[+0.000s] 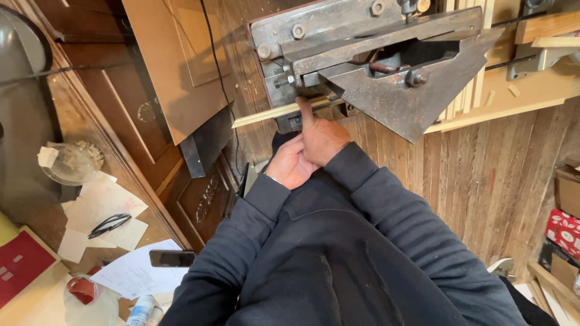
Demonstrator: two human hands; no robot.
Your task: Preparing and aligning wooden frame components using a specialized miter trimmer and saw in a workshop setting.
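A thin pale wooden strip (266,115) lies across the bed of a heavy grey metal cutting machine (386,66), its left end sticking out past the machine. My right hand (321,137) presses the strip down with the extended forefinger right at the machine's opening. My left hand (289,164) sits just below and left of it, palm up, fingers curled loosely, tucked against the right hand; I see nothing held in it. Both arms wear dark sleeves.
More pale wooden strips (477,90) lean behind the machine at right. A desk at left holds papers (106,208), black glasses (109,224), a dark phone (172,258) and a glass bowl (69,163). Brown cabinet doors (181,66) stand nearby. Boxes (565,211) sit at the right edge on the plank floor.
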